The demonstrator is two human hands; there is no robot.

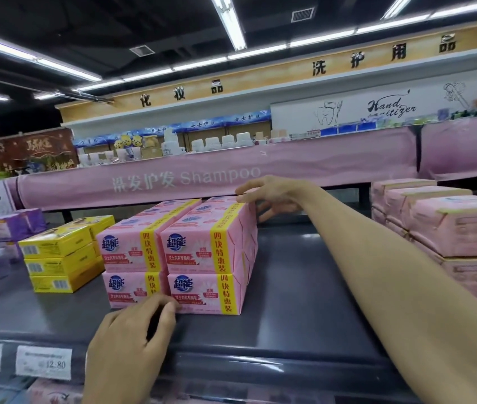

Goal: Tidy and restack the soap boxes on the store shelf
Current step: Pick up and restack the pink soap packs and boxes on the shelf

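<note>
Pink soap boxes (199,249) with yellow bands stand on the grey shelf (304,287), two high and two wide, with more rows behind. My left hand (132,342) rests at the front of the bottom row, its fingertips touching the lower front faces. Reaching over the shelf, my right hand (272,196) is at the far right corner of the stack: its upper fingers lie on the top edge of the back box and its lower fingers reach down behind the stack.
Yellow boxes (59,258) are stacked three high to the left, purple packs (13,225) beyond them. A wrapped pink bundle stack (450,234) fills the right side. Price tags (43,361) line the shelf's front rail. A pink "Shampoo" banner (216,176) hangs behind.
</note>
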